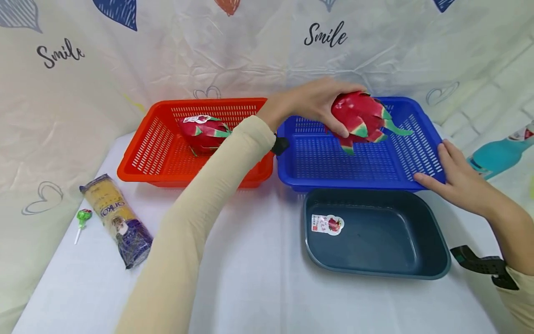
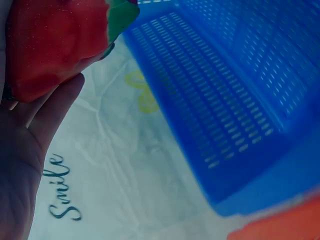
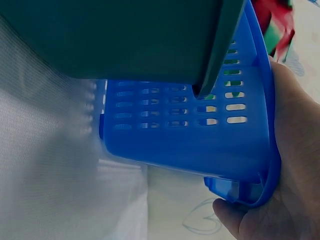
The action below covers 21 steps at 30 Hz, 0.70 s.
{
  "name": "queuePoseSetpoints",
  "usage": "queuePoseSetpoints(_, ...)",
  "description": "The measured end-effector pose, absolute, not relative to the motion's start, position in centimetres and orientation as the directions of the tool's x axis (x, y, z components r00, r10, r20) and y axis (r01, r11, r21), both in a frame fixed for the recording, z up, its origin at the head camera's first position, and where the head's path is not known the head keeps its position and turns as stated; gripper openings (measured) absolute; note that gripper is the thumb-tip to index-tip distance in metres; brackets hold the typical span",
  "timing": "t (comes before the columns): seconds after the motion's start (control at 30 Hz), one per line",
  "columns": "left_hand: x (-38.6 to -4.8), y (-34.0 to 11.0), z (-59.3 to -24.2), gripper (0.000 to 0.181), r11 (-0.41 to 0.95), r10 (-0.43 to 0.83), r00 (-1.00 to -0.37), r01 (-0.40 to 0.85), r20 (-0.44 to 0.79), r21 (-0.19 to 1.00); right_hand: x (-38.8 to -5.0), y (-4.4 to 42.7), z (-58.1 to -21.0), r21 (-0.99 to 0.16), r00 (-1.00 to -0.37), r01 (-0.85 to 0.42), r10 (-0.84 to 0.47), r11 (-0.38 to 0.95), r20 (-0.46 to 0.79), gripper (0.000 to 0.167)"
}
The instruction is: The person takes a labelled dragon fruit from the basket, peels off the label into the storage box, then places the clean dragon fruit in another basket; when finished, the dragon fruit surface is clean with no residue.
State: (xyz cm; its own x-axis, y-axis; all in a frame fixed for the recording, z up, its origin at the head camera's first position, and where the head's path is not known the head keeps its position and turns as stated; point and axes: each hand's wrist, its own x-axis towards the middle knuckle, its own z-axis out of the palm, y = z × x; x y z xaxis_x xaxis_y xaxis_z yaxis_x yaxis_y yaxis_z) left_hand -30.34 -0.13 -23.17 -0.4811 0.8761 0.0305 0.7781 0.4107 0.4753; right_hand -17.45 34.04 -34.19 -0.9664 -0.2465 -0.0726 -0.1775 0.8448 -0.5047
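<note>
My left hand [image 1: 313, 102] grips a red dragon fruit [image 1: 360, 116] with green-tipped scales, holding it over the blue basket [image 1: 338, 160]. In the left wrist view the fruit [image 2: 57, 45] fills the upper left corner, with fingers around its underside. At the basket's right end, my right hand [image 1: 465, 183] holds the rim, thumb on the near side; the right wrist view shows that hand [image 3: 295, 165] against the basket's edge. A second dragon fruit [image 1: 202, 133], bearing a white label, lies in the red basket [image 1: 143, 171] to the left, partly hidden by my left sleeve.
A dark grey-green tub [image 1: 375, 269] with a dragon fruit sticker [image 1: 327, 224] stands in front of the blue basket. Left on the white cloth lie a purple-and-yellow packet [image 1: 118, 220] and a green lollipop [image 1: 83, 217]. A turquoise bottle [image 1: 498, 155] is at the far right.
</note>
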Motion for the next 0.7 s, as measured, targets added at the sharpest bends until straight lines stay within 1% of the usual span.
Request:
queuePoseSetpoints(0.13,-31.5,0.9,-24.1,0.087,0.422,0.857,-0.513,0.758,0.055,0.498,-17.5,34.1,-34.2,-0.506,-0.966,-0.181,-0.248,0.844,-0.068,0.1)
queuePoseSetpoints(0.27,-32.5,1.8,-25.2,0.082,0.411,0.852,-0.521,0.736,0.061,0.539,-17.6,34.1,-34.1,-0.506,-0.967,-0.181,-0.246,0.843,-0.064,0.1)
queuePoseSetpoints(0.5,-33.9,3.0,-26.9,0.081,0.462,0.829,-0.559,0.71,0.026,0.531,-17.6,34.0,-33.9,-0.508,-0.969,-0.154,-0.231,0.848,-0.091,0.1)
queuePoseSetpoints(0.7,-34.8,3.7,-29.2,0.085,0.492,0.803,-0.596,0.652,-0.011,0.577,-17.4,34.1,-34.1,-0.488,-0.97,-0.16,-0.228,0.858,-0.082,0.1)
